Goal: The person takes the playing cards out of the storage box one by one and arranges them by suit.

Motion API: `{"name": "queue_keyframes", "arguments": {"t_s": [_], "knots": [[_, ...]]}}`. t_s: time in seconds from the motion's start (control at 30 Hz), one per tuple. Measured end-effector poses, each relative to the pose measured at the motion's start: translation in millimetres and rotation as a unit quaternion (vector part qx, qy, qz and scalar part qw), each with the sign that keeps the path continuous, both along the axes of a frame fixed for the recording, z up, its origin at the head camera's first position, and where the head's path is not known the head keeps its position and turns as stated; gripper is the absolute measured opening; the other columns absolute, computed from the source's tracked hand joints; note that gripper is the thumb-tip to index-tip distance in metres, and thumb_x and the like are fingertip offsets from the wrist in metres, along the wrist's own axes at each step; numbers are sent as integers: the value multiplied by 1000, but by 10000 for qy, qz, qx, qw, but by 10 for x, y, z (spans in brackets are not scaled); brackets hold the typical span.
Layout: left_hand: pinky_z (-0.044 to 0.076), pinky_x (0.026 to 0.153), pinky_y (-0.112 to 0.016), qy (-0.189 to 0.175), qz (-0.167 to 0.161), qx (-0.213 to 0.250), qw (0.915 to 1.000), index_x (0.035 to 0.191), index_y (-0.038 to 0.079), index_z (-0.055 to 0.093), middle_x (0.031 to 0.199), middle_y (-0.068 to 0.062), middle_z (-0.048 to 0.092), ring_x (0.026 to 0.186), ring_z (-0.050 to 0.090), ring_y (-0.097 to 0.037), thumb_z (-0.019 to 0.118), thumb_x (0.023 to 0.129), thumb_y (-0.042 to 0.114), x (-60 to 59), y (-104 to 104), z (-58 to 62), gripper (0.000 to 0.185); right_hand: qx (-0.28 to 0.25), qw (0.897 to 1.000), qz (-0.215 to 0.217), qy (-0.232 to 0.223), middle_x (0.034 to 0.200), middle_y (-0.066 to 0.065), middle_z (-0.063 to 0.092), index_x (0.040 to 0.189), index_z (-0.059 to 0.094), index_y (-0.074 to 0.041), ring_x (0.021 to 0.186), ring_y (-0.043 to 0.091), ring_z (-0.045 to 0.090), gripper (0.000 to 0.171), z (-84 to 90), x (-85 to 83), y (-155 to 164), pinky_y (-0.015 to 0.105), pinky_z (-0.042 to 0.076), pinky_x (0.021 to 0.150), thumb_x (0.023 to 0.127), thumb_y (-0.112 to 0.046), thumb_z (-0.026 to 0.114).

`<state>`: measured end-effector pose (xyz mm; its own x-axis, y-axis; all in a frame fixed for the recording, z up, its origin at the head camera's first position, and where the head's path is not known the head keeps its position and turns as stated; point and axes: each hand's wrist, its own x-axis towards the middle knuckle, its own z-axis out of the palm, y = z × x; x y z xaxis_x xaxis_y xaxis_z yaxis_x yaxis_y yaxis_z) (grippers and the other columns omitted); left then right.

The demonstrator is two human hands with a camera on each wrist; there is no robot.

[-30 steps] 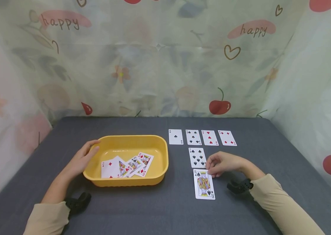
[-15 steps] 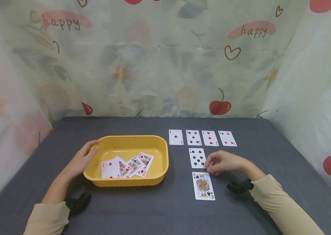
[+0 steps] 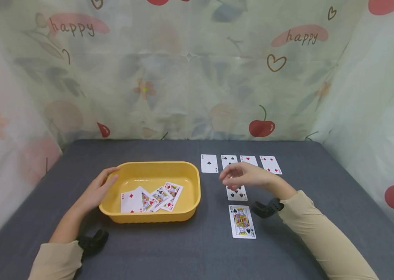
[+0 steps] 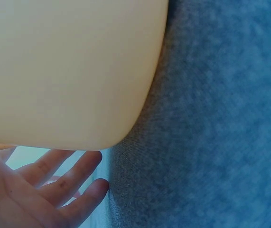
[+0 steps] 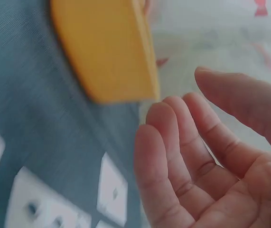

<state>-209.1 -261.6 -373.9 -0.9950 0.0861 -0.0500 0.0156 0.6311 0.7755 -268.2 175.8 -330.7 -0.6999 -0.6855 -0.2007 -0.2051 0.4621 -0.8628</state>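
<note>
My left hand (image 3: 95, 188) rests at the left end of a yellow plastic tray (image 3: 190, 213), fingers fairly straight along its rim; in the left wrist view they lie beside the outer wall (image 4: 78, 80). Inside the tray are a two of diamonds (image 3: 129, 200) and several overlapping face cards (image 3: 162, 196). My right hand (image 3: 247, 175), holding nothing, hovers with loosely bent fingers over the seven of spades (image 3: 237, 194) and partly covers it. Nearer the front, a king of spades (image 3: 242, 221) lies face up. In the right wrist view the fingers (image 5: 152, 152) point towards the tray.
A back row of face-up playing cards holds an ace of clubs (image 3: 209, 163), a spade card (image 3: 229, 159), a heart card (image 3: 248, 159) and a four of diamonds (image 3: 271, 164). Dark cloth (image 3: 169, 252) covers the table; a patterned curtain (image 3: 190, 93) hangs behind.
The king of spades slid slightly towards the front, away from the seven, and my right hand let go of it. That hand then rose and moved left. My left hand stayed put.
</note>
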Motion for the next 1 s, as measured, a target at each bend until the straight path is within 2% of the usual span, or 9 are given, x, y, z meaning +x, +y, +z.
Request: {"name": "queue_keyframes", "arguments": {"t_s": [0.17,0.3,0.4,0.53,0.63,0.8,0.93,1.0], "knots": [[25,105,-62,28,18,4,10000,145,5,22,149,-27,21,130,30,-43,30,100,46,-2,5,-3,62,123,9986,357,369,90,8,63,113,58,-2,78,16,59,29,157,-45,-347,33,52,79,89,-19,62],[25,106,-62,30,47,-5,10000,145,5,22,149,-27,22,128,32,-43,30,100,46,-5,7,-6,62,138,9972,532,513,99,18,63,115,59,-2,81,21,60,29,243,-80,-620,32,52,78,90,-17,61],[26,106,-61,20,70,-19,10000,145,5,22,148,-27,22,127,33,-42,31,100,46,-6,9,-8,62,42,9972,594,463,100,17,63,114,59,-3,81,21,60,27,278,-118,-809,32,52,78,89,-16,62],[26,106,-61,9,93,-39,9999,145,6,23,148,-27,23,127,33,-42,31,99,47,-10,6,-13,62,-55,9975,611,350,95,6,64,112,60,-6,82,19,60,25,309,-161,-1027,30,52,79,89,-16,62],[27,105,-61,33,79,-39,10000,145,5,23,148,-27,23,128,33,-42,31,99,47,-16,0,-18,62,-93,9974,654,277,96,4,64,113,60,-6,89,28,61,26,321,-182,-1169,34,52,84,89,-17,62],[26,105,-61,57,53,-34,10000,145,5,23,149,-27,23,128,33,-42,30,99,48,-17,-6,-21,63,-53,9970,743,196,104,13,62,115,59,-4,101,39,57,28,311,-225,-1396,36,52,86,90,-17,61],[26,105,-61,48,64,-32,10000,145,6,23,149,-26,23,129,32,-42,30,99,48,-13,-3,-18,62,40,9962,853,172,115,24,58,120,56,-1,107,39,57,33,295,-249,-1563,34,52,87,91,-17,59],[25,106,-62,45,79,-41,10000,145,6,23,149,-26,22,129,31,-42,31,99,48,-12,-2,-16,63,120,9958,890,190,117,24,58,121,56,0,105,35,58,35,280,-260,-1647,34,52,87,92,-17,59]]}}
